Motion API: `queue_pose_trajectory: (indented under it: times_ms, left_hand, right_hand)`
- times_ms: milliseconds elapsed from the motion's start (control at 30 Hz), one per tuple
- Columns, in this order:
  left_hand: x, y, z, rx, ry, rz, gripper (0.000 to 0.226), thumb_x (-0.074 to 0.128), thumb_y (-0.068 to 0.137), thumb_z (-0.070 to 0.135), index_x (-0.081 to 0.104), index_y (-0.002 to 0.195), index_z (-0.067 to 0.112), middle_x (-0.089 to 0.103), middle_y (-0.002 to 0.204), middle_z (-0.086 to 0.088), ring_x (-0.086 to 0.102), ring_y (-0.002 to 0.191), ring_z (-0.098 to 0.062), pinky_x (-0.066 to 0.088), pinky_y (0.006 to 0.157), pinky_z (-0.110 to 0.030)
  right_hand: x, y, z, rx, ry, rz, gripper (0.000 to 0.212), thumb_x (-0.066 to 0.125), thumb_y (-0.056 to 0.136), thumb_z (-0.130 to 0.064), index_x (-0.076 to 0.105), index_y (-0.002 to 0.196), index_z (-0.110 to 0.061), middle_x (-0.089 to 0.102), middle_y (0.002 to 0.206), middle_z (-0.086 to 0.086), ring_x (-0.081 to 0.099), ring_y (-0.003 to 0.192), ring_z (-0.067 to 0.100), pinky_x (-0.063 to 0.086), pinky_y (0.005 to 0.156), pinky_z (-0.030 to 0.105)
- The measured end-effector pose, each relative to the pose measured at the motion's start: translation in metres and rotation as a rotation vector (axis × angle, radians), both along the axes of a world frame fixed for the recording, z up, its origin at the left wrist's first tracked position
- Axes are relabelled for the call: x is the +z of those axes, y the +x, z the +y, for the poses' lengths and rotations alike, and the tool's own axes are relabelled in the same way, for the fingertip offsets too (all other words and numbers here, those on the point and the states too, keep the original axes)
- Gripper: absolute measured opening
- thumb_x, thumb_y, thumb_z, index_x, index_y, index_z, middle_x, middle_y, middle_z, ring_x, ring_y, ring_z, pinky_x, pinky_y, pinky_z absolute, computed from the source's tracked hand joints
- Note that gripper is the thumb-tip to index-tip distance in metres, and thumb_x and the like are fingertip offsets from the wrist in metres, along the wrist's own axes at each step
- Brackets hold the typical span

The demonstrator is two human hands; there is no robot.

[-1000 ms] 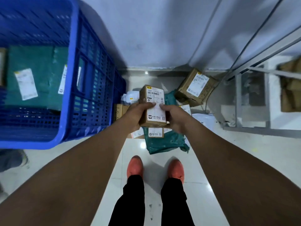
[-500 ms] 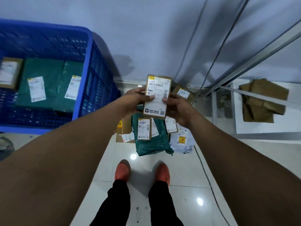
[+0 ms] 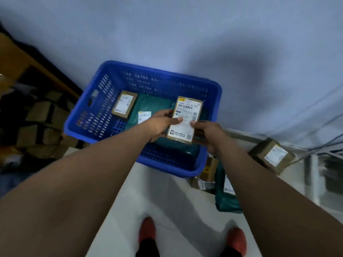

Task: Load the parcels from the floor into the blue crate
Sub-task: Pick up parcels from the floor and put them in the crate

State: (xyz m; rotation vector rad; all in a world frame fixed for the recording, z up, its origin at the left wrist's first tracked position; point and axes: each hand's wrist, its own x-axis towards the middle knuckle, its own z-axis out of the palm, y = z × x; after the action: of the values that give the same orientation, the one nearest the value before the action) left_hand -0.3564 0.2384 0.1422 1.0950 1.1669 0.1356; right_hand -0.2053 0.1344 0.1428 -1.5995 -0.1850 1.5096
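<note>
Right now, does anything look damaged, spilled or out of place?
Nothing stands out. The left hand and right hand hold an intact labelled box over the blue crate; remaining parcels lie jumbled on the floor beside it.

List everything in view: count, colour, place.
Crate: one, blue, ahead by the wall.
Held box: one, brown, white label, over the crate.
Crate box: one, brown, crate's left.
Crate bags: green, count unclear, crate's middle.
Floor box: one, brown, far right.
Floor bag: one, green, right of crate.
Small boxes: about two, brown, crate's near right corner.
Stacked boxes: several, brown, blurred, far left.
Shoes: two, red, bottom.
Hands: left hand, right hand, gripping the held box.
</note>
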Motion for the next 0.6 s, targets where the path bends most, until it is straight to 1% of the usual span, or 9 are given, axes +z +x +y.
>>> queue_pose_trajectory:
  times_ms: [67,167,233,300,400,433,500,533,600]
  left_hand:
    - [-0.010,-0.034,0.018,0.054,0.001,0.008,0.040,0.070,0.095,0.018,0.062,0.134,0.021,0.074,0.121,-0.002,0.074,0.102,-0.023,0.063,0.080,-0.044]
    - [-0.033,-0.083,0.047,0.103,-0.010,0.071,0.039,0.069,0.096,0.017,0.061,0.134,0.017,0.073,0.122,-0.006,0.075,0.091,-0.019,0.062,0.061,-0.032]
    - [-0.048,-0.105,0.064,0.109,0.002,0.108,0.037,0.070,0.095,0.016,0.062,0.131,0.012,0.074,0.116,-0.006,0.075,0.080,-0.013,0.059,0.056,-0.025]
    - [-0.064,-0.121,0.079,0.097,0.026,0.144,0.037,0.073,0.093,0.018,0.063,0.128,0.011,0.074,0.111,-0.004,0.075,0.077,-0.010,0.059,0.059,-0.024]
    - [-0.091,-0.142,0.109,0.121,0.035,0.203,0.048,0.078,0.089,0.022,0.061,0.132,0.014,0.072,0.123,-0.006,0.074,0.097,-0.020,0.062,0.080,-0.036]
    - [-0.100,-0.149,0.122,0.135,0.038,0.236,0.050,0.079,0.088,0.023,0.060,0.133,0.014,0.071,0.125,-0.007,0.073,0.099,-0.021,0.061,0.085,-0.038]
    - [-0.121,-0.159,0.146,0.136,0.017,0.278,0.058,0.081,0.086,0.027,0.057,0.137,0.016,0.070,0.126,-0.006,0.073,0.100,-0.022,0.061,0.082,-0.037]
    - [-0.131,-0.164,0.157,0.127,-0.009,0.293,0.061,0.081,0.085,0.030,0.056,0.138,0.017,0.070,0.126,-0.005,0.073,0.099,-0.022,0.061,0.079,-0.036]
    - [-0.144,-0.175,0.168,0.134,-0.045,0.295,0.059,0.081,0.084,0.033,0.057,0.136,0.017,0.071,0.126,-0.006,0.074,0.097,-0.021,0.061,0.075,-0.033]
  right_hand:
    - [-0.014,-0.038,0.027,0.001,-0.032,0.006,0.018,0.065,0.095,-0.013,0.069,0.111,-0.008,0.077,0.095,0.008,0.074,0.075,0.020,0.056,0.051,0.026]
    - [-0.047,-0.094,0.065,0.010,-0.086,0.027,0.023,0.068,0.093,-0.015,0.068,0.115,-0.009,0.078,0.099,0.008,0.076,0.085,0.025,0.061,0.063,0.035]
    - [-0.067,-0.119,0.086,0.010,-0.109,0.045,0.025,0.070,0.092,-0.016,0.066,0.116,-0.010,0.078,0.101,0.008,0.076,0.088,0.027,0.063,0.070,0.041]
    - [-0.089,-0.137,0.108,0.009,-0.134,0.062,0.027,0.070,0.092,-0.015,0.065,0.117,-0.009,0.077,0.103,0.009,0.075,0.089,0.027,0.063,0.073,0.043]
    - [-0.119,-0.160,0.143,0.066,-0.164,0.108,0.028,0.070,0.092,-0.017,0.065,0.119,-0.010,0.077,0.105,0.010,0.075,0.091,0.026,0.063,0.071,0.040]
    - [-0.130,-0.168,0.156,0.098,-0.169,0.114,0.027,0.069,0.093,-0.017,0.065,0.119,-0.011,0.076,0.106,0.010,0.075,0.092,0.026,0.062,0.069,0.039]
    - [-0.152,-0.182,0.179,0.130,-0.181,0.113,0.027,0.067,0.094,-0.015,0.065,0.121,-0.012,0.076,0.108,0.009,0.074,0.093,0.026,0.063,0.067,0.039]
    - [-0.163,-0.189,0.188,0.138,-0.193,0.105,0.029,0.067,0.093,-0.014,0.064,0.122,-0.012,0.075,0.109,0.009,0.074,0.094,0.027,0.063,0.071,0.042]
    - [-0.177,-0.204,0.198,0.196,-0.217,0.094,0.029,0.066,0.093,-0.012,0.064,0.123,-0.011,0.074,0.113,0.007,0.071,0.097,0.026,0.061,0.083,0.046]
